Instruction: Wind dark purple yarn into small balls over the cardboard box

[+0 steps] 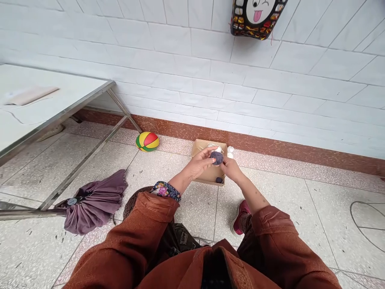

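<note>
A dark grey-purple ball of yarn (217,157) is held above a shallow cardboard box (207,175). My left hand (201,163) grips it from the left, the thumb in front and the fingers behind. At the ball's right edge, my right hand (231,169) has its fingers closed against the yarn; a loose strand, if any, is too fine to see. Inside the box, near its front right corner, sits a smaller dark ball (219,180). White cord (212,145) lies towards the box's back, partly hidden by my left hand. White balls (230,152) rest just outside its right side.
A red, yellow and green ball (147,141) lies by the wall. Left stands a metal-framed table (90,86), with a folded purple umbrella (96,200) beside its lower rail. A patterned basket (255,24) hangs on the wall. A wire frame (368,226) is at right.
</note>
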A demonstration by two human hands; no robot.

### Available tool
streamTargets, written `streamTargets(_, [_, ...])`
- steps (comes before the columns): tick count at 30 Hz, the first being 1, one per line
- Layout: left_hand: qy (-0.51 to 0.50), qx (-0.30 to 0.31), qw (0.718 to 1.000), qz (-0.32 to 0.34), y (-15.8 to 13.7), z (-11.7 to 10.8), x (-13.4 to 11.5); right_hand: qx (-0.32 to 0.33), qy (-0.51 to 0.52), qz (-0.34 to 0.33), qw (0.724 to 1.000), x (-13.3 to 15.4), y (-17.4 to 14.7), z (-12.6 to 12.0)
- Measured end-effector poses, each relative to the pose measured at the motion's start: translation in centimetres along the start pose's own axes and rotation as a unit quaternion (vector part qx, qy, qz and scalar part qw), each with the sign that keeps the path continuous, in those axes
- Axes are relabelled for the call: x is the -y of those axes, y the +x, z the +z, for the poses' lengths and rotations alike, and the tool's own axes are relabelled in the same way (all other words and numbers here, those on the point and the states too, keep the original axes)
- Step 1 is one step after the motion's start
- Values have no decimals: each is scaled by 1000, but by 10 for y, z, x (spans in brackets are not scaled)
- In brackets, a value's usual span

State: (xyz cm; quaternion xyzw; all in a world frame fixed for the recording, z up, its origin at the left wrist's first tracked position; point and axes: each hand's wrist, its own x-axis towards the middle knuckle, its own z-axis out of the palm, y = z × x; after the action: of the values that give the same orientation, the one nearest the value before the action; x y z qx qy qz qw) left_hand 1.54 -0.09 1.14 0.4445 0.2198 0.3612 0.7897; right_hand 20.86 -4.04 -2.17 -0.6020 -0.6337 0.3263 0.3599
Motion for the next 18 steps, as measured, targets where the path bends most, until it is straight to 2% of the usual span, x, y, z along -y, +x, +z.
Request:
streamTargets(5, [11, -111, 994, -4, 7, -12, 4, 55, 12, -59, 997, 20, -18, 2])
streamTargets(8, [96, -121, 988, -2, 7, -18, 8, 103, 78, -75, 989, 37, -26, -9])
streamTargets(10, [170, -112, 979, 1, 6, -21, 12, 111, 130, -59, 983, 44, -28, -16])
streamTargets(13, [238, -94, 967, -6, 4, -23, 18, 74, 194, -31, 978, 46, -24, -23])
streamTargets(15, [238, -53, 970, -19, 2, -22, 21, 27, 210, -20, 977, 42, -19, -25])
streamTargets(18, [206, 42, 976, -50, -3, -15, 19, -30, 184, -8, 982, 31, -10, -23])
